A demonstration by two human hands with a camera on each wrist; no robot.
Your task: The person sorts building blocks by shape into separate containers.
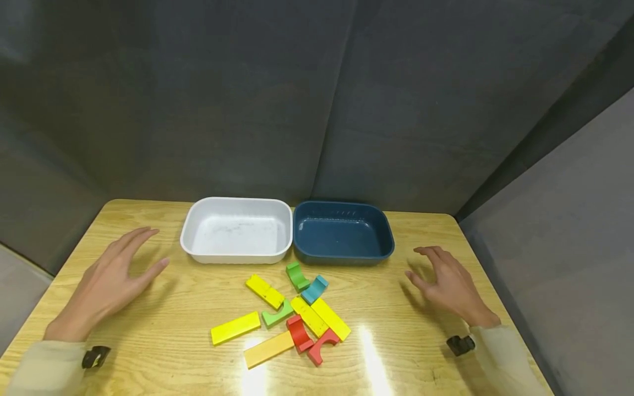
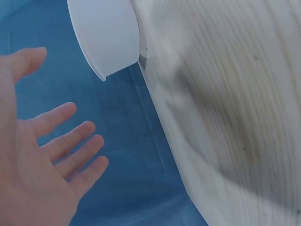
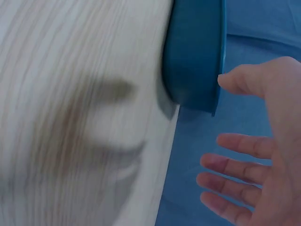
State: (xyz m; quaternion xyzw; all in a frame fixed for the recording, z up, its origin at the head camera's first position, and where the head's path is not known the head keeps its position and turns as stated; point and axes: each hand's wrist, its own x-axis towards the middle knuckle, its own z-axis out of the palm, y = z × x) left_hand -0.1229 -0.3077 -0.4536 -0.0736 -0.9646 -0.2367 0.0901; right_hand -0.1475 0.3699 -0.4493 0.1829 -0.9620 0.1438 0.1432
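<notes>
My left hand and right hand hovered palm-down over the table, fingers spread, holding nothing; wrist views blurred, so contact unclear. Blocks lay between.

Bright overhead glare patches on the table, soft shadows, probably motion-blurred wrist views.

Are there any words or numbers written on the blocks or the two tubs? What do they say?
None: no word, number, brand or sign can be read anywhere.
The white tub: plain, only faint scuffs inside.
The blue tub: plain; a row of small ridges on its far wall, not letters.
The coloured blocks: plain painted faces.
The left hand and right hand: bare; the dark tab at each wrist shows no readable mark.
</notes>
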